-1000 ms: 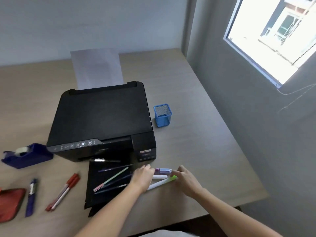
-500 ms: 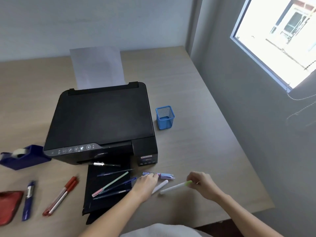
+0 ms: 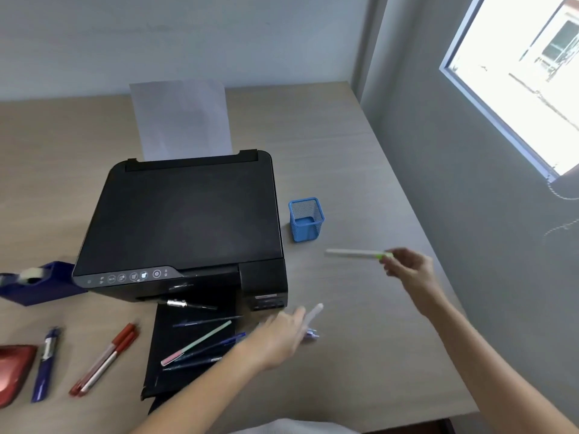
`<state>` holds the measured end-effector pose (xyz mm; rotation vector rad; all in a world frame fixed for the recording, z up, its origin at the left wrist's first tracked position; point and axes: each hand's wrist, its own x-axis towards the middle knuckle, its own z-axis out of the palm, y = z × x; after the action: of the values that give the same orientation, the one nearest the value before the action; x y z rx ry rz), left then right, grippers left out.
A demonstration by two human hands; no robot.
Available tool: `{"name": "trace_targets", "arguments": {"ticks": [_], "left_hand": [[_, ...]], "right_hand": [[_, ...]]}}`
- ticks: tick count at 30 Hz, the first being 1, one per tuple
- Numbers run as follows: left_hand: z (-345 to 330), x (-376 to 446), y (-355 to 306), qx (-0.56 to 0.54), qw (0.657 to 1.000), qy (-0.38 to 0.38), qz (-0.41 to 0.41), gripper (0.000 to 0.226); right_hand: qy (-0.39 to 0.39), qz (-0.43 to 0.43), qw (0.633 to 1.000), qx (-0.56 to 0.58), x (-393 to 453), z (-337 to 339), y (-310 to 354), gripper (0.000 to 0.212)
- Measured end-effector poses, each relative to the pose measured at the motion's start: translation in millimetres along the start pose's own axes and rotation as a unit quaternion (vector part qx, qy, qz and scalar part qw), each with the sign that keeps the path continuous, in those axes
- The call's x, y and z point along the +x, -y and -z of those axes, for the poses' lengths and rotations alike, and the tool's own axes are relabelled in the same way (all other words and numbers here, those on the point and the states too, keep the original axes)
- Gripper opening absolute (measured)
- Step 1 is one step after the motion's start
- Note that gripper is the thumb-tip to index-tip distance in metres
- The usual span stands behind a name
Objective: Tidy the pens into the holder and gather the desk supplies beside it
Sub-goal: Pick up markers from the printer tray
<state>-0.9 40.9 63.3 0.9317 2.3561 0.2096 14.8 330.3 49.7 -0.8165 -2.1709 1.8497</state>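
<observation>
A blue mesh pen holder [image 3: 306, 219] stands upright on the desk, right of the printer. My right hand [image 3: 409, 269] holds a white pen with a green cap [image 3: 357, 254] level in the air, right of and nearer than the holder. My left hand [image 3: 282, 335] is blurred; it grips a white pen [image 3: 314, 311] and a purple pen [image 3: 311, 334] near the printer's front right corner. Several pens, one pale green and pink [image 3: 195, 343], lie on the black output tray [image 3: 175, 368]. Two red markers [image 3: 105, 360] and a blue pen [image 3: 45, 364] lie at the left.
The black printer [image 3: 185, 223] with paper in its feed fills the desk's middle. A blue tape dispenser [image 3: 34, 281] sits left of it, and a red object [image 3: 12, 369] lies at the left edge. A grey wall with a window runs along the desk's right side.
My right hand lifted the green-capped pen off the desk and carried it up and right, toward the holder. My left hand picked up the white and purple pens.
</observation>
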Motion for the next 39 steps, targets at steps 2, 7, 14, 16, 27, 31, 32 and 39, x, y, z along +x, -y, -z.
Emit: {"name": "trace_targets", "arguments": {"ticks": [2, 7, 14, 16, 27, 31, 32, 39], "left_hand": [[45.5, 8.1, -8.7, -0.052, 0.996, -0.072, 0.000, 0.020], [142.2, 68.9, -13.7, 0.053, 0.986, -0.147, 0.051, 0.020], [172.7, 159.6, -5.4, 0.124, 0.983, -0.070, 0.112, 0.025], [167.3, 174.7, 1.9, 0.129, 0.983, -0.063, 0.116, 0.024], [164.8, 162.8, 13.2, 0.099, 0.987, -0.099, 0.081, 0.032], [134.5, 86.1, -1.3, 0.057, 0.967, -0.241, -0.053, 0.008], [113.3, 66.5, -6.1, 0.064, 0.971, -0.214, -0.082, 0.006], [-30.8, 24.3, 31.3, 0.080, 0.993, 0.032, 0.086, 0.017]], "right_hand": [[-0.040, 0.042, 0.998, -0.017, 24.8, -8.1, 25.1, 0.005], [-0.096, 0.114, 0.982, -0.115, 72.4, -52.2, 61.7, 0.007], [-0.026, 0.150, 0.949, -0.275, 105.8, -102.1, 54.6, 0.011], [-0.001, 0.153, 0.941, -0.302, 110.4, -108.4, 50.4, 0.014], [0.049, 0.105, 0.955, -0.275, 100.0, -102.9, 21.2, 0.022], [0.061, 0.105, 0.957, -0.263, 47.7, -87.7, -6.7, 0.009], [0.102, 0.097, 0.950, -0.278, 31.3, -85.2, -17.7, 0.009], [0.279, 0.045, 0.902, -0.328, -40.0, -101.4, -64.5, 0.007]]}}
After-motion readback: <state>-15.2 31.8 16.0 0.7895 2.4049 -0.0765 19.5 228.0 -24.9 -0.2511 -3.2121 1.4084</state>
